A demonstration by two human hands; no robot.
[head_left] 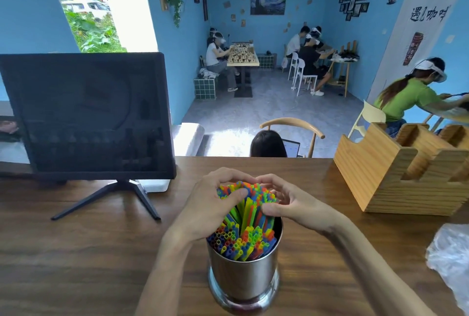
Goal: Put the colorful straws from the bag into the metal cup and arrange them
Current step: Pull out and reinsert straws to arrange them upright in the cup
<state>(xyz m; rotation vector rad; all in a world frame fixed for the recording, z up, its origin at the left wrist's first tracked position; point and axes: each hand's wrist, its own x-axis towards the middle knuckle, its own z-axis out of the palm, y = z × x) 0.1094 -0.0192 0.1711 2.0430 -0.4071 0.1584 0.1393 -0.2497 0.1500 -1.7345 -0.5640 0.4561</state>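
Text: black brush characters, "遇" then "咖啡", partly unclear | On: white wall panel, upper right | Below it: dark red hanging banner, print too small to read | Monitor: dark, no readable text | Other lettering: none legible

Clearances around the metal cup

Bare table lies open left, right and in front of the cup. Obstacles: monitor with splayed stand at rear left, wooden organizer at rear right, crumpled plastic bag at the right edge.
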